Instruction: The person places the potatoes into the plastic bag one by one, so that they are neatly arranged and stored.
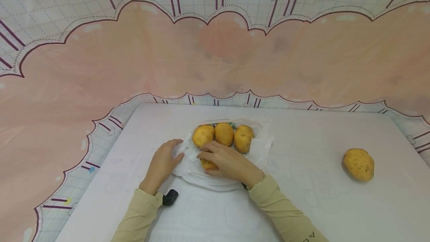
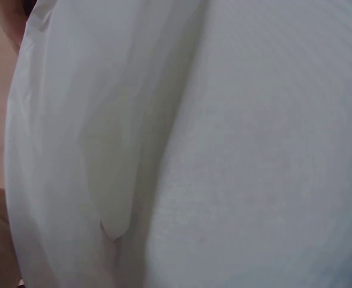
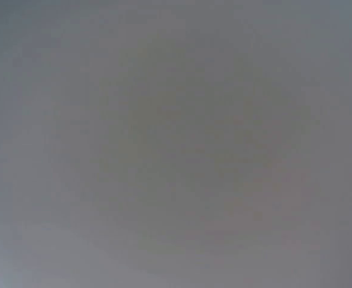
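Observation:
Three potatoes stand in a row on a thin white plastic bag [image 1: 215, 182]: a left one [image 1: 203, 136], a middle one [image 1: 224, 134] and a right one [image 1: 243, 138]. In front of them my right hand [image 1: 231, 163] holds a fourth potato [image 1: 209, 164], mostly covered by the fingers. My left hand [image 1: 160, 165] rests at the bag's left edge, thumb and fingers apart. White plastic [image 2: 62, 150] fills much of the left wrist view, with bits of the hand at its left side. Only a grey blur shows in the right wrist view.
Another potato [image 1: 358, 164] lies alone on the right of the white-covered table [image 1: 302, 197]. A small coloured print [image 1: 232, 125] peeks out behind the row. Black wrist gear [image 1: 170, 197] sits beside the left cuff. A patterned curtain [image 1: 215, 59] surrounds the table's back and left.

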Motion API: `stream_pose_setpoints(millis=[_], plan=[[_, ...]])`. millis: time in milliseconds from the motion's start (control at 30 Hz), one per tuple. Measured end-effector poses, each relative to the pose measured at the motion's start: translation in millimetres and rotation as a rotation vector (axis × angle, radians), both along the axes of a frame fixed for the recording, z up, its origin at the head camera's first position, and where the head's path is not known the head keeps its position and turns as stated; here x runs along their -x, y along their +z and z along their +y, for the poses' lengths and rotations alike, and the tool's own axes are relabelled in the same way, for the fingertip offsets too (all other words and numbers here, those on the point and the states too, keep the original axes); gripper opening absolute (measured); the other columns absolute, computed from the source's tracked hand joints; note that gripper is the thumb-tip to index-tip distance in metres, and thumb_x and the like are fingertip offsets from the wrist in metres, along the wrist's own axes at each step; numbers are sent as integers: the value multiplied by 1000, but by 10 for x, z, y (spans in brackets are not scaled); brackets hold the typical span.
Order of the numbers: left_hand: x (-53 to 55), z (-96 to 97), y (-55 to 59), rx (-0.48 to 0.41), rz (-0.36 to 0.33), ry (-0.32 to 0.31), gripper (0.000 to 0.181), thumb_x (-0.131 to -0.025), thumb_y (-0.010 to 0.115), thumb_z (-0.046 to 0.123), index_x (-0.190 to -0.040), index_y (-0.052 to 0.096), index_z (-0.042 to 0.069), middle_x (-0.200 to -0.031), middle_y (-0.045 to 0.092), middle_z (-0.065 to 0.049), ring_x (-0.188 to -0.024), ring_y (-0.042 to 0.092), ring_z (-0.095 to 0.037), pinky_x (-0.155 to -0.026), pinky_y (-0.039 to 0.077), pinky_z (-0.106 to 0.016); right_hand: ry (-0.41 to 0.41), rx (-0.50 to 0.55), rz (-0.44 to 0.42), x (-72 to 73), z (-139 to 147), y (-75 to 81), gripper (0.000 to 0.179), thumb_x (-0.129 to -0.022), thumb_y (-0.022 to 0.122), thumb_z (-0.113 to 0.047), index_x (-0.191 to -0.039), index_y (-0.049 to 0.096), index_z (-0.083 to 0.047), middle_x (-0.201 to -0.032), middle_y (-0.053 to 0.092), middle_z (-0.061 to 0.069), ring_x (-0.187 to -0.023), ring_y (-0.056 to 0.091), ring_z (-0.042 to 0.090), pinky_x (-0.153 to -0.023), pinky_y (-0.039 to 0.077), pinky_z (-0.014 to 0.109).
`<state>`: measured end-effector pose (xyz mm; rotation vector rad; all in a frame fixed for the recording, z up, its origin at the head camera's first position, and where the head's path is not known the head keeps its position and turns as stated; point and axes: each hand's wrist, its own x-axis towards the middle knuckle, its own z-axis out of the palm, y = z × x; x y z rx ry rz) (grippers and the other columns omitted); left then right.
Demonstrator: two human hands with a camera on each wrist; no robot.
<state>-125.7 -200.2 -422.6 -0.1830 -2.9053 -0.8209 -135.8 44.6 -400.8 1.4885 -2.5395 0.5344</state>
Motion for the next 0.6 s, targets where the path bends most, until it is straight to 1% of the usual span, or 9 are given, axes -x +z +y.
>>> stream_pose_setpoints(millis=[133,400,600], plan=[[3,5,-8,0,-2,-2,44,-88,73,9,-130,61,-1,-131,62,-21,-124,56,-41,-104,45,-54,-8,2,10,-13,6,2,36,-90,74,-31,-122,68,-14,-128,62,5,-119,57,17,-99,52,26],[-1,13,4,9,-6,0,45,-88,73,9,-130,60,-1,-132,61,-21,-125,55,-41,-105,45,-54,-20,-6,12,-32,33,46,38,-91,73,-32,-123,66,-13,-128,61,3,-118,58,16,-98,53,26],[6,10,3,9,-18,2,46,-88,72,10,-131,60,-1,-133,61,-21,-126,54,-41,-106,44,-55,-23,8,12,-45,75,83,40,-90,74,-32,-124,66,-12,-129,61,3,-119,57,17,-101,51,28]])
